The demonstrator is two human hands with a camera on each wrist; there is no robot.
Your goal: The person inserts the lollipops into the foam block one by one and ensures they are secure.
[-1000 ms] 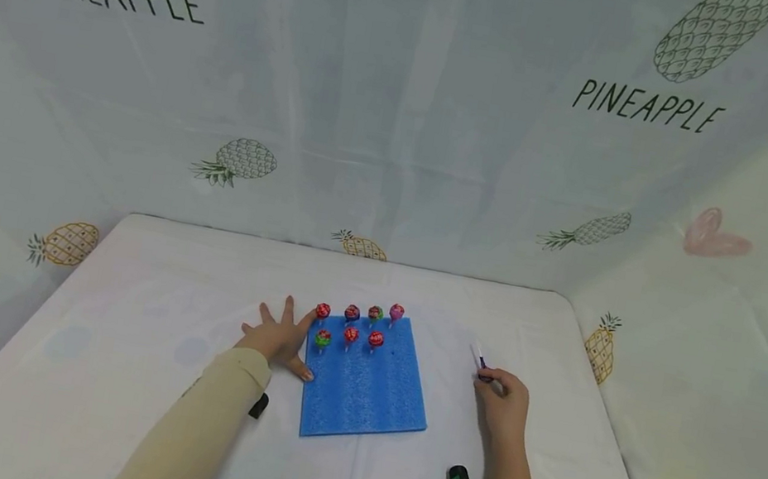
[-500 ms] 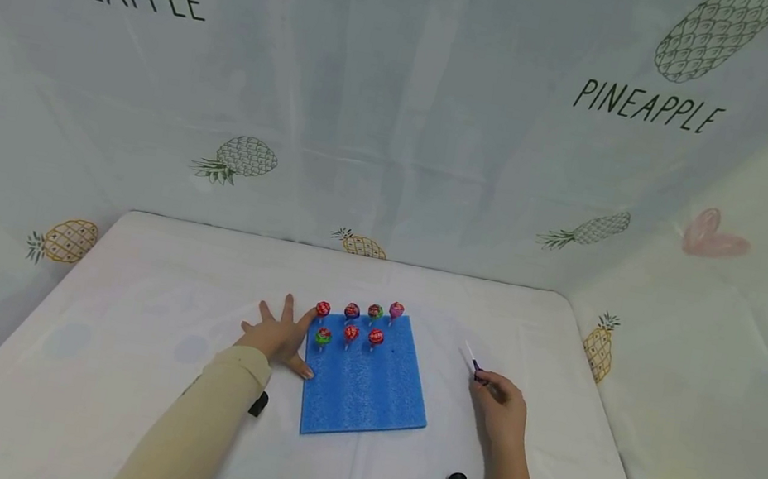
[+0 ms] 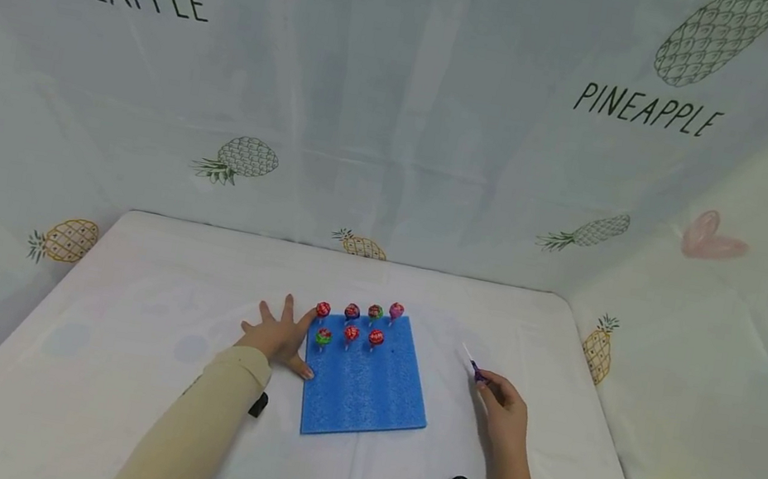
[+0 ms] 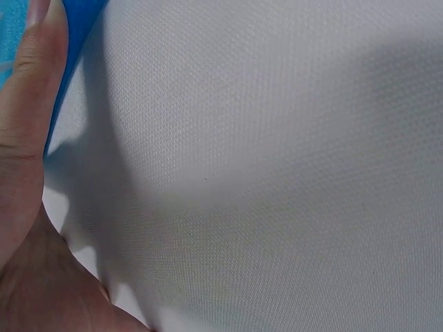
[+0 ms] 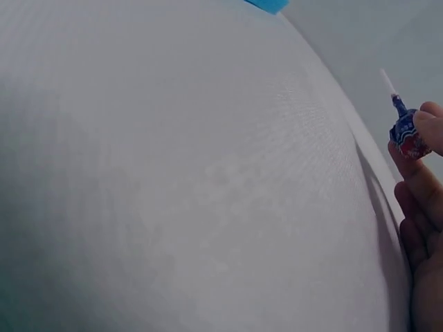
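— At the right of the blue foam pad, what does the right hand hold?
— It pinches a lollipop by its blue wrapped head, the white stick pointing up and away, just above the white tablecloth.
— And the left hand?
— Flat, fingers spread, on the cloth, its thumb touching the pad's left edge.
— What stands in the pad?
— Seven lollipops upright in two rows at its far end.
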